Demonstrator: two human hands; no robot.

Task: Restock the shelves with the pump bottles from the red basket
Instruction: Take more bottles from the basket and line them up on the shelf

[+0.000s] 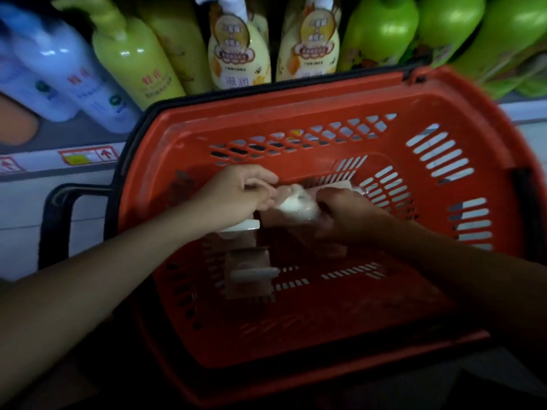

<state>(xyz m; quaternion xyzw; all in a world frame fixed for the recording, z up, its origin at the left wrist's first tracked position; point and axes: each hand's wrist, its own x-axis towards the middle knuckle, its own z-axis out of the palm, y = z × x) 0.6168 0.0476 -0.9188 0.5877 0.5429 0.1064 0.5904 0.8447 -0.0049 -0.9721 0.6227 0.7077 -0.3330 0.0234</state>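
Observation:
The red basket (296, 113) sits in front of me, below the shelf. Both of my hands reach down into it. My left hand (236, 192) pinches the white pump head of a pale pump bottle (296, 202) that lies in the middle of the basket. My right hand (346, 216) closes around the same bottle's clear-wrapped body from the right. A second pump bottle (248, 275) with a white pump nozzle lies lower in the basket, nearer to me, untouched. The image is blurred and dim, so the finger contact is hard to make out.
On the shelf behind the basket stand white bottles (59, 75) at the left, yellow bottles (133, 60), cream bottles with gold labels (239, 51) in the centre, and green bottles (381, 31) at the right. A black basket handle (59, 202) juts out left. Price tags (88, 156) line the shelf edge.

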